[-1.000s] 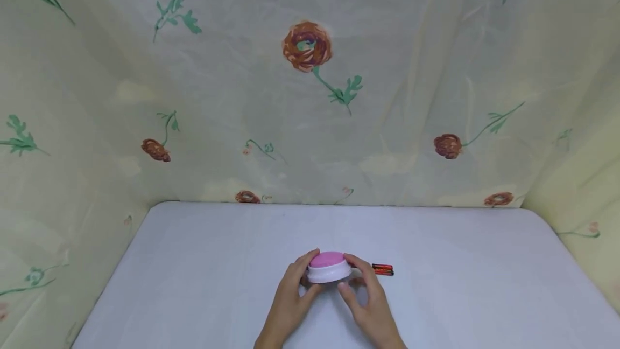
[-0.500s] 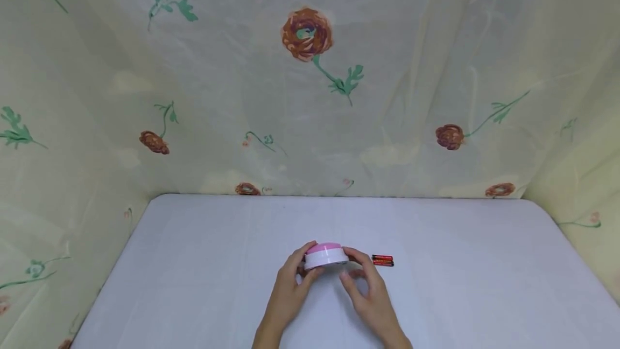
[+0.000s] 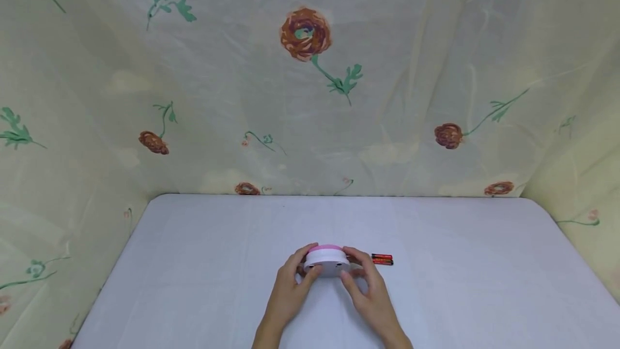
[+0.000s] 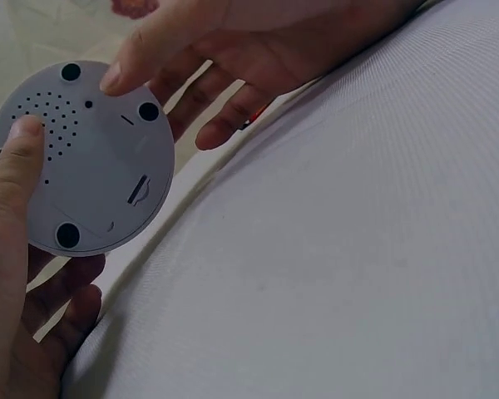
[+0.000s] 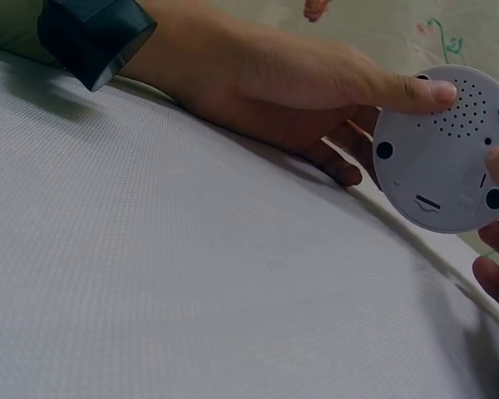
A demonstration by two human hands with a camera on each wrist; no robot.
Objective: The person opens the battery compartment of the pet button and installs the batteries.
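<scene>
Both hands hold a round sound button (image 3: 327, 257), white with a pink top, tilted up off the table. Its pale underside (image 4: 96, 187) faces the wrist cameras, with speaker holes, dark round feet and a slotted cover. The left hand (image 3: 288, 291) grips it from the left, fingers behind and thumb over the speaker holes. From the other side the right hand (image 3: 372, 295) pinches the rim, its thumb (image 4: 121, 76) on the underside near a small dark hole. The pink top is hidden in both wrist views. Two red-and-black batteries (image 3: 382, 259) lie beside the right hand.
A white-covered table (image 3: 194, 263) with rounded far corners spreads below the hands. Floral cloth (image 3: 378, 139) hangs behind and at both sides. A black camera unit (image 5: 91, 37) sits on the left wrist.
The sound button has been tilted, its pink top turning away and its underside coming toward the person. The right thumb has come onto the underside. The batteries have stayed on the table.
</scene>
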